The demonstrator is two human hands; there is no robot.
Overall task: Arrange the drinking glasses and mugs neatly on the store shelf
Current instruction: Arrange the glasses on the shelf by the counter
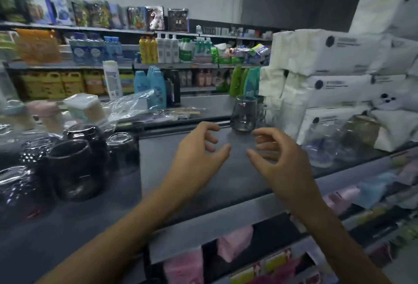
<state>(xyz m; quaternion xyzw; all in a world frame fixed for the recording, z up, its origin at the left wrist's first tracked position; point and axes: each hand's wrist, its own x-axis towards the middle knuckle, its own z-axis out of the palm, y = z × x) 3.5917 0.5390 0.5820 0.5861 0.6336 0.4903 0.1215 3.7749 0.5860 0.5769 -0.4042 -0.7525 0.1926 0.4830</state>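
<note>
Head view looks down on a grey shelf [181, 175] with both bare forearms reaching in from 6 o'clock. The left hand [199, 148] and the right hand [280, 154] hover side by side over the bare middle of the shelf, near each other but apart, palms turned toward one another. The fingers of both are loosely curled and relaxed, and neither hand grasps anything.

At 12 o'clock from the hands, just beyond the fingertips, a clear glass [244, 115] stands upright on the shelf; neither hand touches it. At 9 o'clock a cluster of dark glasses [74, 166] sits close together on the shelf, some under crinkled plastic wrap [133, 105]. At 3 o'clock more clear glassware [323, 148] stands near the shelf's front edge, too blurred to count.

White tissue packs [339, 57] are stacked high from 1 to 3 o'clock, just behind that glassware. At 11 o'clock, well beyond the shelf, back shelves [158, 66] carry rows of coloured bottles. Below the shelf edge, at 5 o'clock, pink and yellow packets [235, 243] fill a lower tier.
</note>
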